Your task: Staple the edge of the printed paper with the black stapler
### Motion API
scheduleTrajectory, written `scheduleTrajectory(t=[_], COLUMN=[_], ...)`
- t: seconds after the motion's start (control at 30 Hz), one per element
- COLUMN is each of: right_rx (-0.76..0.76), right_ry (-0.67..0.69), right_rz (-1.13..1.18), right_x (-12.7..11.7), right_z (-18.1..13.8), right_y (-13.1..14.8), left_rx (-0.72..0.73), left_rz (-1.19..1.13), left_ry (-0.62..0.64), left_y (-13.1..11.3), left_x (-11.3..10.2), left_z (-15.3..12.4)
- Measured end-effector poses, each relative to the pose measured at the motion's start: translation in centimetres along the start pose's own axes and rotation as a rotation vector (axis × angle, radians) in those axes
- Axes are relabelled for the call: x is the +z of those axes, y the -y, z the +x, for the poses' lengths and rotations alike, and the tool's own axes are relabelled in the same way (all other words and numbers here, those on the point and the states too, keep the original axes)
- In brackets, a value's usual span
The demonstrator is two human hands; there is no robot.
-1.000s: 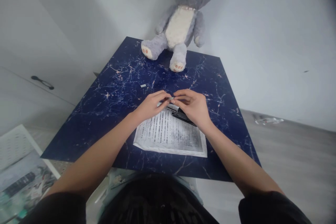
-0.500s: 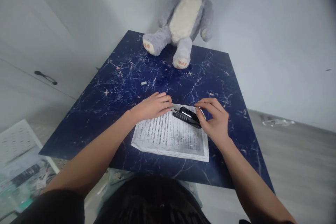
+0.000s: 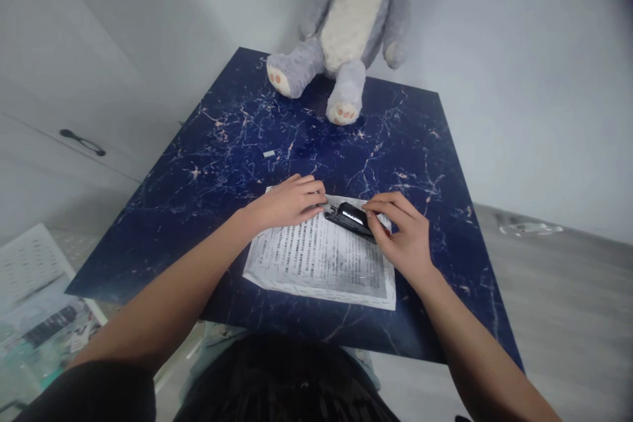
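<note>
A black stapler (image 3: 352,216) lies on a stack of printed sheets (image 3: 326,257), slanting down to the right. A silver metal part (image 3: 330,208) shows at its left end. My left hand (image 3: 294,201) rests over the top left of the sheets, palm down, with bent fingertips closed at that metal end; whether a small piece is between them is hidden. My right hand (image 3: 403,231) grips the stapler's right end, thumb and forefinger against its upper part, the other fingers curled behind.
The sheets lie on a dark blue marbled table (image 3: 208,165). Farther back are a small whitish piece (image 3: 269,153) and a grey plush toy (image 3: 341,46) sitting at the far edge. A white rack (image 3: 30,264) with assorted items stands at lower left.
My right thumb and fingers have shifted slightly left along the stapler. My left hand stays nearly in place at the metal end. The view has tilted a little.
</note>
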State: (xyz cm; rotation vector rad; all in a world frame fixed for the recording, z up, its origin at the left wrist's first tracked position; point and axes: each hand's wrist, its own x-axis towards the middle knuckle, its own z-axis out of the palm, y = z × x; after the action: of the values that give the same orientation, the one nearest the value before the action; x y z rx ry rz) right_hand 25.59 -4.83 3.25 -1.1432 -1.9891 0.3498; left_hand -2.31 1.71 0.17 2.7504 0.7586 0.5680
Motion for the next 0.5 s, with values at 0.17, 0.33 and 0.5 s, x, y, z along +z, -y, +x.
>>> scheduleTrajectory(t=[0.17, 0.33, 0.5], right_rx=[-0.014, -0.019, 0.023], right_ry=[0.136, 0.245, 0.247], right_rz=[0.036, 0.037, 0.034], right_x=[-0.2, 0.5, 0.7], right_z=[0.0, -0.2, -0.3], right_y=[-0.2, -0.7, -1.2], left_rx=[-0.059, -0.055, -0.069], left_rz=[-0.107, -0.207, -0.244], left_ry=[-0.030, -0.027, -0.059], left_y=[0.3, 1.2, 1.9], left_x=[-0.7, -1.2, -1.0], left_z=[-0.3, -0.8, -1.1])
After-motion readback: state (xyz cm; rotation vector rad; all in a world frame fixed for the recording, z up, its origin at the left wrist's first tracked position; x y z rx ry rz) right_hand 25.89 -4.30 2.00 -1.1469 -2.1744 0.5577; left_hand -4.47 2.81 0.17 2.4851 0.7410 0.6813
